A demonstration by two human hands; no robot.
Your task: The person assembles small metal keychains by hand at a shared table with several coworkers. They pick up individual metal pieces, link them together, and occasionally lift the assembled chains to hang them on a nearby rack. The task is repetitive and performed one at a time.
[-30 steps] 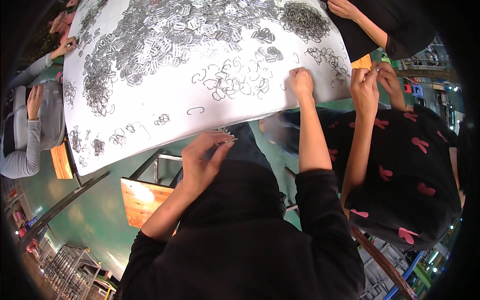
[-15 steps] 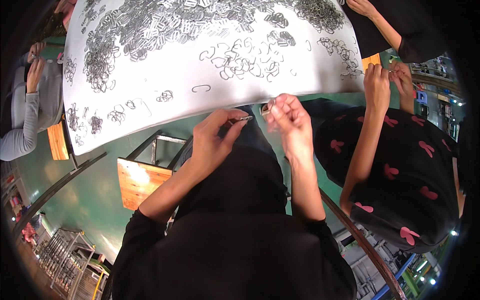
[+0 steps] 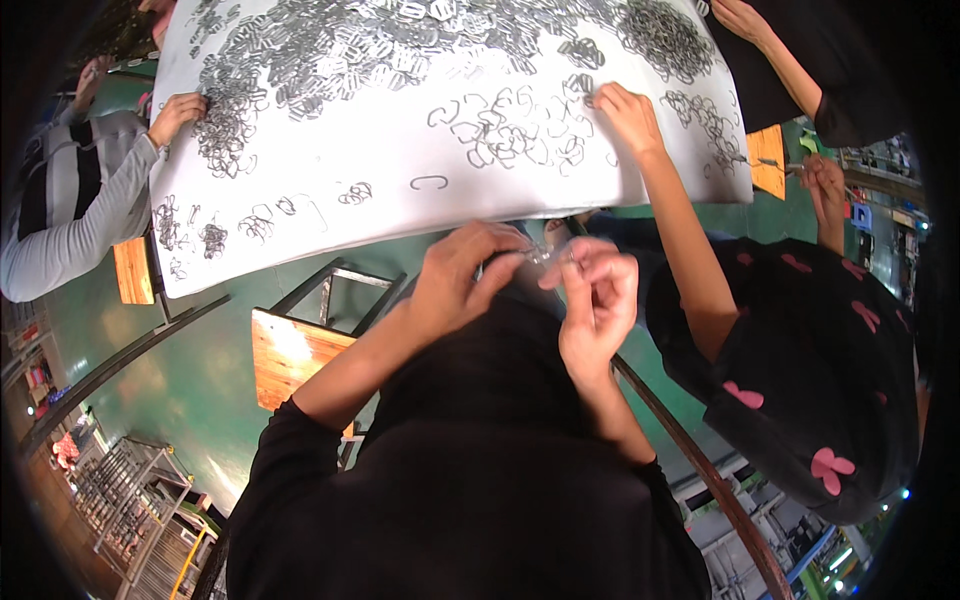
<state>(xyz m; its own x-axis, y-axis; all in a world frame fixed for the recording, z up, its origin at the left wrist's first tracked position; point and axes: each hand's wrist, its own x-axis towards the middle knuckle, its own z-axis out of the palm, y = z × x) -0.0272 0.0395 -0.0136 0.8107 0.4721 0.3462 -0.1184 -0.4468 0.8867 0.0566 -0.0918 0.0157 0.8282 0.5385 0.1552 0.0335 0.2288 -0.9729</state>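
Observation:
In front of my lap, just off the table's near edge, both hands are close together. My left hand (image 3: 462,272) pinches a small shiny metal buckle (image 3: 537,253) between thumb and fingers. My right hand (image 3: 600,300), fingers curled and tips pressed together, is right beside the buckle's right end. What it pinches is smeared and too small to name. Beyond my hands, loose bent wire hooks (image 3: 510,130) lie scattered on the white tabletop (image 3: 340,150). One single hook (image 3: 429,183) lies apart near the edge.
A large heap of flat metal buckles (image 3: 370,50) covers the far tabletop, with a pile of wire rings (image 3: 665,40) at far right. At right, a co-worker's hand (image 3: 630,118) reaches onto the table; another's hand (image 3: 178,115) at left. A wooden stool (image 3: 295,355) stands left of me.
My hands have come closer together around the buckle, the right one lowering. The co-workers at right and left have each reached a hand onto the table. The whole view has shifted slightly.

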